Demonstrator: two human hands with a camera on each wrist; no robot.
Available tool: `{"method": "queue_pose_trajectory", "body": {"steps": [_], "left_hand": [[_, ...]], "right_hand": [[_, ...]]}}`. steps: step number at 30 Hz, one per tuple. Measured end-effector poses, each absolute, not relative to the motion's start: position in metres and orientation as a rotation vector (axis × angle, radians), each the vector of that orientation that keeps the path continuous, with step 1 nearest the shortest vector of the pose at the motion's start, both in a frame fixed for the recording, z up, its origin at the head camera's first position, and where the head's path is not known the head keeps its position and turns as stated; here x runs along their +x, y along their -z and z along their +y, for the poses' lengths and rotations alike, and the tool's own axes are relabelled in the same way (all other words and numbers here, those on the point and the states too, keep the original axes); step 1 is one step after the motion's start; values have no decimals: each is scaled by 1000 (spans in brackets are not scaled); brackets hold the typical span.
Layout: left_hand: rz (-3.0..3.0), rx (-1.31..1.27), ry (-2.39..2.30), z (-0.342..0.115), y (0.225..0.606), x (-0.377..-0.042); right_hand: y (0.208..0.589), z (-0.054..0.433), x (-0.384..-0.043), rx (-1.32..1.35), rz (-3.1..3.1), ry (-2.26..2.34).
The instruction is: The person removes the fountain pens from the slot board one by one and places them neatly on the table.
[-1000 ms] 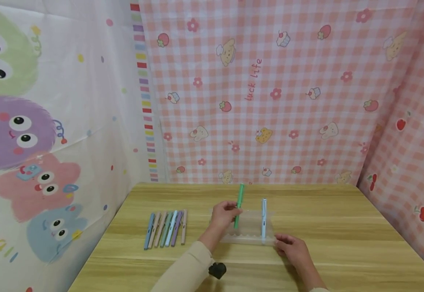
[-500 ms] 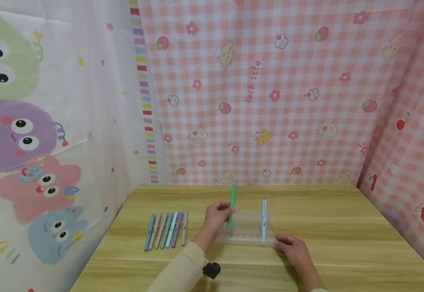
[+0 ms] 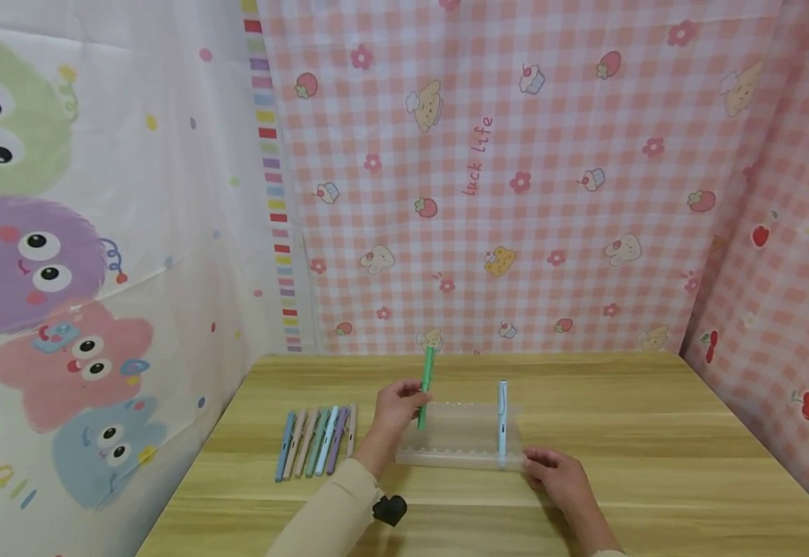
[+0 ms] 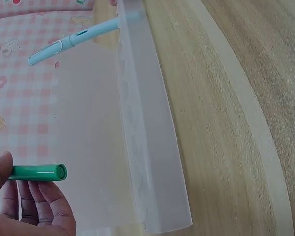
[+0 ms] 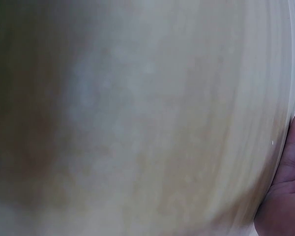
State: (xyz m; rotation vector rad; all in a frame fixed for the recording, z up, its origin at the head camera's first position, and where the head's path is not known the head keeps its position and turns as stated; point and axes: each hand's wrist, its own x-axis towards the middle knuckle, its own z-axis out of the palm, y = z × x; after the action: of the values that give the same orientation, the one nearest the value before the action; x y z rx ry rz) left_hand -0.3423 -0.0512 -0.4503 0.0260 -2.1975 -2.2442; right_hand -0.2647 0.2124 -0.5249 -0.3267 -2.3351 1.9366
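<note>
My left hand [image 3: 397,406] pinches a green pen [image 3: 428,371] between thumb and fingers, tilted above the left part of a translucent plastic pen rack [image 3: 460,430]. In the left wrist view, the green pen's round end [image 4: 62,172] points toward the rack's notched ledge [image 4: 160,147], a gap apart from it. One light blue pen [image 3: 503,418] stands in a notch near the rack's right end. My right hand [image 3: 558,472] holds the rack's right front corner with its fingertips; the right wrist view shows only part of this hand [image 5: 285,196] at its edge.
To the left, several capped pens [image 3: 315,442] in blue, beige, green and purple lie side by side on the wooden table [image 3: 655,449]. A black heart-shaped piece [image 3: 390,510] is by the left sleeve. Patterned cloths [image 3: 551,209] hang behind the table and at both sides.
My left hand has moved left with the green pen, from over the rack's middle to its left end. The right hand, the rack and the light blue pen have stayed in place.
</note>
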Motion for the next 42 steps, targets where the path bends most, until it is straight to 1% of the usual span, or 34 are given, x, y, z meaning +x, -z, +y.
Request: {"method": "queue_pose_trajectory", "body": {"steps": [13, 21, 29, 42], "left_hand": [[-2193, 61, 2243, -56, 448, -341], [-2213, 97, 2227, -61, 446, -345], [-2190, 33, 2226, -71, 444, -351], [-2209, 47, 2148, -97, 431, -357]], "right_hand": [[523, 213, -264, -334, -2362, -1930], [522, 213, -264, -344, -2361, -1934], [524, 215, -265, -344, -2370, -1936], [526, 215, -266, -350, -2379, -1920]]}}
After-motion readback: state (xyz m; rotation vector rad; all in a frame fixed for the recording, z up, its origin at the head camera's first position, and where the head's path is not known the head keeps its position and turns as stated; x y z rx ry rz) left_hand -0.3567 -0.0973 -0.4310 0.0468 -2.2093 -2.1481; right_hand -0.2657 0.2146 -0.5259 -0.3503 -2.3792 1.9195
